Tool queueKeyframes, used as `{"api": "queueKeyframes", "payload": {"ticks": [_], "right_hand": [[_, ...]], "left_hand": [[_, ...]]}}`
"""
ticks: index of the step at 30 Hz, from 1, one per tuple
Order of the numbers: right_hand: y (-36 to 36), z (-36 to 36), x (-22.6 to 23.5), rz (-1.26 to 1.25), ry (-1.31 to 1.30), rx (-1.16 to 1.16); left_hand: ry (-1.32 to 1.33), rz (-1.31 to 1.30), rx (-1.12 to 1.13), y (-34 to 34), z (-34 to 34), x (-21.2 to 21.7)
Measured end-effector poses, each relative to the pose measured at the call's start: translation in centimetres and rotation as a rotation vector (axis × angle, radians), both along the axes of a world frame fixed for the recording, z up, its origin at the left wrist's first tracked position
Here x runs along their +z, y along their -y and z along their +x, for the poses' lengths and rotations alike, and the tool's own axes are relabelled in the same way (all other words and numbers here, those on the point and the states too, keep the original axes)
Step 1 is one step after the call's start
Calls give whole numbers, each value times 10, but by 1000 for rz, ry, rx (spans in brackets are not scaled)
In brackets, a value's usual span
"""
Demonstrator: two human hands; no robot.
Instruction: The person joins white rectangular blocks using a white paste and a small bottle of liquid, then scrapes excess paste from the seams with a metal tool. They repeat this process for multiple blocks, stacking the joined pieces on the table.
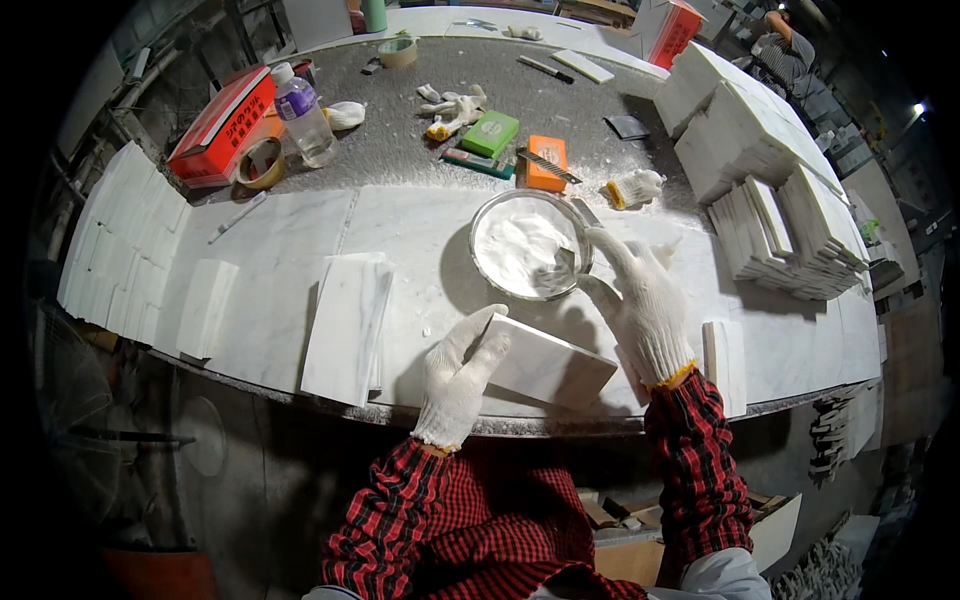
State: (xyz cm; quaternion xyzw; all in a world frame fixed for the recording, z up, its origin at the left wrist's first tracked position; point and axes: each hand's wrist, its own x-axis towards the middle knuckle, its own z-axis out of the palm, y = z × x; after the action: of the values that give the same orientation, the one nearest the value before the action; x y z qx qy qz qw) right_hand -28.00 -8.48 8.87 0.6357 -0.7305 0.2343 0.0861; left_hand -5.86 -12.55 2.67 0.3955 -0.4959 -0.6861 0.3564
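Note:
Both my hands wear white knit gloves with yellow cuffs. Between the thumb and fingers of my left hand (458,375) is one end of a white marble tile (550,362), tilted over the table's near edge. My right hand (645,305) is closed around a flat metal spatula (585,213) at the right rim of a round bowl (476,262). White paste (520,240) fills much of the bowl, with a grey metal tip in it. The fingers partly hide the spatula, so its full shape cannot be made out.
Marble tiles (345,325) lie left of my hands. Tall tile stacks stand at the far left (125,245) and right (760,140). Beyond the bowl are green (490,132) and orange boxes (546,160), loose gloves (455,112), tape (262,163) and a plastic bottle (303,115).

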Motion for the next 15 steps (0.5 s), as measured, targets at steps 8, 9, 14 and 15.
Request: {"api": "queueKeyframes", "payload": {"ticks": [8,9,14,15], "right_hand": [[16,-15,9,-38,9,4],[14,-20,8,-69,48,-37],[11,-16,4,-13,804,-117],[14,-11,5,21,898,-135]], "left_hand": [[26,-123,18,2,2,-17],[19,-119,16,1,2,-17],[-69,-50,65,-2,-2,-14],[-57,-52,60,-1,-1,-14]]}}
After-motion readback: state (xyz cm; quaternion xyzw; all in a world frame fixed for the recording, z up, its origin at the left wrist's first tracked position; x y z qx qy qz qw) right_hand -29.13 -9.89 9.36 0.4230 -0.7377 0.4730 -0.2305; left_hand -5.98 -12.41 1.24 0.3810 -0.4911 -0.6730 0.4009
